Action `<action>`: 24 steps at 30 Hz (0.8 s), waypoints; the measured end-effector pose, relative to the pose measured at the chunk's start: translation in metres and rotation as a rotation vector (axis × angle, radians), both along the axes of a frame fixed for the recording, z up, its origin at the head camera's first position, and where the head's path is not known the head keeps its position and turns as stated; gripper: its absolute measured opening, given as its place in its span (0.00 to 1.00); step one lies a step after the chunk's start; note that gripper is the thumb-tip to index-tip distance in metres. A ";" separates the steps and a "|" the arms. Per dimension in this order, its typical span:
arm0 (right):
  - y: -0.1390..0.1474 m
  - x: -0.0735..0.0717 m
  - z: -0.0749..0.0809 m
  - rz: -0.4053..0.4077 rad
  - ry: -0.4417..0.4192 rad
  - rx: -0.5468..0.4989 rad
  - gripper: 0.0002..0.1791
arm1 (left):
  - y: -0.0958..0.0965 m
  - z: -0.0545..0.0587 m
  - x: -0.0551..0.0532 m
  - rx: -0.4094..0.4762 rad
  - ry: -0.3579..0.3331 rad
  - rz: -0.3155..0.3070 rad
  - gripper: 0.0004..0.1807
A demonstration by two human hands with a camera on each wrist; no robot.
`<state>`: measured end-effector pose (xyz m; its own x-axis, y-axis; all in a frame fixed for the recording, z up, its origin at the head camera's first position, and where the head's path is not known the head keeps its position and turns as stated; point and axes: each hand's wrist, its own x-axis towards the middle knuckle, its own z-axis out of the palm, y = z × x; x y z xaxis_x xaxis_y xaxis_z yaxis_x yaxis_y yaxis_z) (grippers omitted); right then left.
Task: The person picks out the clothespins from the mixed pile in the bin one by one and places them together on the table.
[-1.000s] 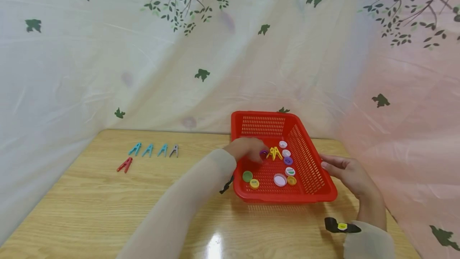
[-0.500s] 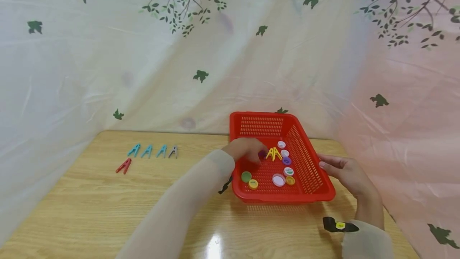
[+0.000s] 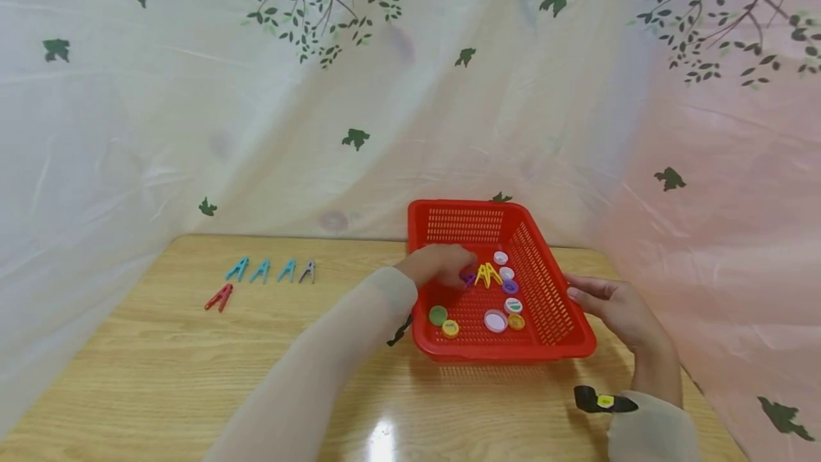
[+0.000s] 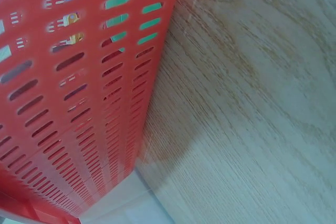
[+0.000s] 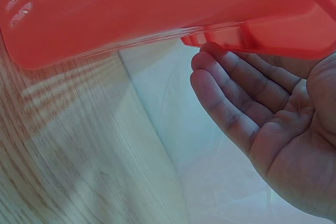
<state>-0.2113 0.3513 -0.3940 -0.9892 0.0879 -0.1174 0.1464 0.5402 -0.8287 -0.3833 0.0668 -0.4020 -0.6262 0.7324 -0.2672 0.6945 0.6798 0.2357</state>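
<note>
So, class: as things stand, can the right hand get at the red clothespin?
Probably not: the right hand touches the red plastic basket, and that basket and the left forearm lie between it and the red clothespin.

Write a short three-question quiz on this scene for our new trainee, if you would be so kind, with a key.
1. True or false: the left hand reaches inside the red basket, while the right hand is at its right side.
2. How many clothespins lie on the table outside the basket?
3. Which colour is the pair of clothespins in the basket, just right of the left hand: A) green, B) yellow, C) blue?

Key:
1. True.
2. Five: three blue, one grey, one red.
3. B, yellow.
</note>
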 end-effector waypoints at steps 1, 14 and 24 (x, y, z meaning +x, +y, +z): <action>0.000 0.000 0.000 0.000 -0.001 -0.001 0.37 | 0.000 -0.001 0.000 -0.006 -0.002 -0.003 0.25; 0.003 0.001 -0.002 0.008 0.012 -0.007 0.37 | 0.001 -0.006 0.000 -0.006 0.000 -0.045 0.16; 0.004 0.000 -0.003 0.015 0.019 -0.007 0.36 | -0.001 -0.002 0.002 -0.002 -0.056 -0.066 0.06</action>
